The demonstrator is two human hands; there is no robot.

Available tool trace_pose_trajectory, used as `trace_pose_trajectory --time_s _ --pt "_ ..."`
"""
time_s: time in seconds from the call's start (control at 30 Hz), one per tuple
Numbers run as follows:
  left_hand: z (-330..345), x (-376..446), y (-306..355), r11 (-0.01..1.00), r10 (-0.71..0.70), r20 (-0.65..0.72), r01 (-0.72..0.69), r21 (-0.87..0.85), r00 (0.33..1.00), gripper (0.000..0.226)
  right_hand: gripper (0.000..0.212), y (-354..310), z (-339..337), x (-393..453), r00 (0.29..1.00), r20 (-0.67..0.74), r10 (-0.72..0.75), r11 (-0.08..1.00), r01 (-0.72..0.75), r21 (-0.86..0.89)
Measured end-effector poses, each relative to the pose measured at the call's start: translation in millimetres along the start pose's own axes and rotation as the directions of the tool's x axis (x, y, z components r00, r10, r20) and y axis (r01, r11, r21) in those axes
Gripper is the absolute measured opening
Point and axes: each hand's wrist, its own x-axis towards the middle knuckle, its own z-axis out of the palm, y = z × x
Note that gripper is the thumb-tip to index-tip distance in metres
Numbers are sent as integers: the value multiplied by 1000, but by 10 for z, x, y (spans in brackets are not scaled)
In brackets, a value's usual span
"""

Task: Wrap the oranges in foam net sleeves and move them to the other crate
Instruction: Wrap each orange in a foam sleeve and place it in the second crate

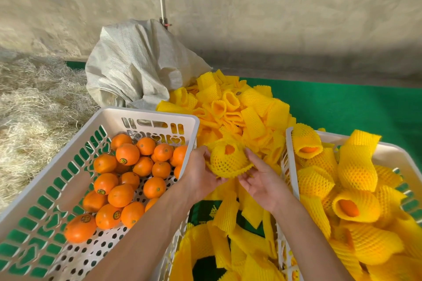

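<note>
An orange in a yellow foam net sleeve (228, 160) is held between the two crates. My left hand (199, 172) grips its left side with curled fingers. My right hand (260, 178) touches the sleeve's right lower edge, palm up, fingers relaxed. The white crate (41, 191) on the left holds several bare oranges (127, 154). The white crate (290, 157) on the right holds several sleeved oranges (356, 206).
A heap of loose yellow foam sleeves (237, 107) lies on the green mat (354, 107) beyond and below my hands. A grey woven sack (137, 64) stands behind the left crate. Straw (29, 107) covers the ground at the left. A wall rises behind.
</note>
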Motion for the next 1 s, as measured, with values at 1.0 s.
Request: trace_pose_trajectory --time_s 1.0 --pt "41 -104 6 968 214 184 -233 88 959 39 48 179 7 -75 819 264 -510 620 563 -547"
